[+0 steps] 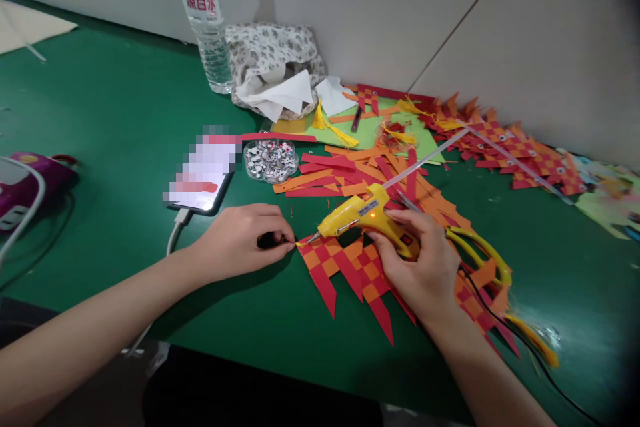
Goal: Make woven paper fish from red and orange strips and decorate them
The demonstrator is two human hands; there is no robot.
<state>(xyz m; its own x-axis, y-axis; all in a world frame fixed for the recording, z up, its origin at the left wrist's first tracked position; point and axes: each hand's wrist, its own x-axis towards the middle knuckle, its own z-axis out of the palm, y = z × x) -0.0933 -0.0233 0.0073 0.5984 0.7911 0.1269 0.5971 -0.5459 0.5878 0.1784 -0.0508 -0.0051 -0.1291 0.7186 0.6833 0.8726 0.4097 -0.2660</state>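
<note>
Across the green table (100, 147), bounded at the rear by a pale wall (400, 13), the following are recorded.

1. Heap of finished woven pieces (520, 153), red and orange, laid along the far right beside the wall.
2. Loose paper strips (325, 173), red and orange, scattered at centre, partly over a green sheet (425, 140).
3. Water bottle (205, 20), clear, upright, set at the rear; a patterned tissue pouch (273, 60) is placed just beside it, white tissue pulled out.
4. Woven paper piece (350, 267), chequered red and orange with pointed tails, laid flat at the near edge between the two hands.
5. Phone (200, 177), face up, cable attached, left of centre; a purple device (30, 180) is seen at the far left edge.
6. Left hand (240, 240), rested on the table, thumb and fingertips pinched together on a small dark item (270, 239) at the left tip of the woven paper piece; what the item is cannot be told.
7. Right hand (420, 267), wrapped firmly around the handle of the glue gun (360, 213); the gun is yellow, held over the woven paper piece, nozzle pointed left at the pinched tip, a clear glue stick (425, 160) projecting behind.
8. Scissors (480, 250), yellow-handled, laid just right of the right hand.
9. Round dish of googly eyes (271, 160), placed beside the phone.
10. Yellow tassel (333, 130), laid near the pouch.
</note>
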